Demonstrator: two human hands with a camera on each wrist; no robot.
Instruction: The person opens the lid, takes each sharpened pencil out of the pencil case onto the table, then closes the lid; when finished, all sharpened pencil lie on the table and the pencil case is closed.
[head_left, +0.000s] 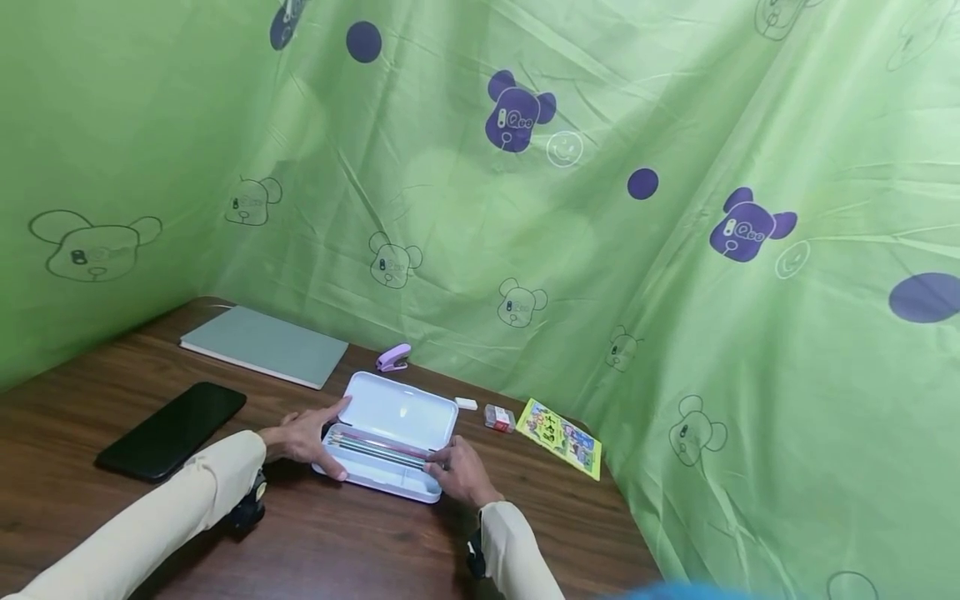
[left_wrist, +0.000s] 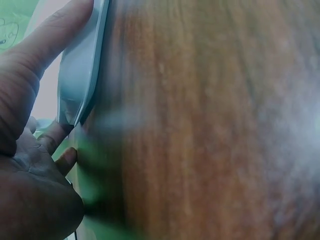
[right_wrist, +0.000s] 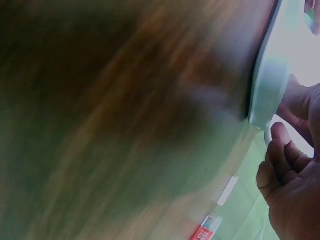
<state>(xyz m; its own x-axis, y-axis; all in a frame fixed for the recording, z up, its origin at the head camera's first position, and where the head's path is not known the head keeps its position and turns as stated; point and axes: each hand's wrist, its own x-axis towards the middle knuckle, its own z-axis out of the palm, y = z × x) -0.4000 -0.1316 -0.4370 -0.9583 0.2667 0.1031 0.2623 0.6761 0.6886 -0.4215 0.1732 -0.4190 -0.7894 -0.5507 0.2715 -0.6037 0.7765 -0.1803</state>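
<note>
A pale blue-white pencil case lies on the table with its lid raised away from the person. Several pencils lie lengthwise inside. My left hand grips the case's left end, thumb on the front rim and fingers spread toward the lid. In the left wrist view, the left thumb lies along the case wall. At the right end, my right hand pinches the pencils' ends between thumb and forefinger. The right wrist view shows the right hand's curled fingers beside the case corner.
Behind the case stand a purple stapler and a white eraser. A small clear-and-red box and a yellow booklet lie to the right. A grey-green notebook and a black phone lie left. Green fabric borders the table.
</note>
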